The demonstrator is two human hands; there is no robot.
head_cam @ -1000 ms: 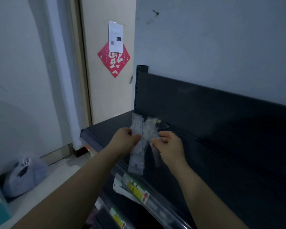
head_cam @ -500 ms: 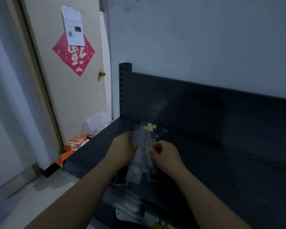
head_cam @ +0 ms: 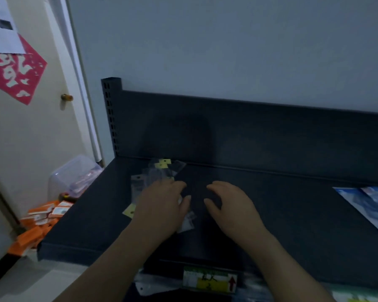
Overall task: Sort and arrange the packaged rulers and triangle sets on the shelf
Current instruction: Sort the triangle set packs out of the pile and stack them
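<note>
Placing step: left hand [head_cam: 162,205] presses flat, fingers relaxed, on fanned clear plastic ruler packets [head_cam: 159,171] at the dark metal shelf's [head_cam: 271,203] left end, right hand [head_cam: 231,205] loose and empty; next, probably squaring the fan.

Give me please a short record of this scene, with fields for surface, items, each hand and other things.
surface: dark grey metal shelf
items: clear plastic packets with yellow tags, in a loose pile on its left part
left: left hand rests flat on the pile
right: right hand beside the pile, fingers relaxed, holds nothing
other: blue-and-white flat packet at the shelf's right edge
</note>
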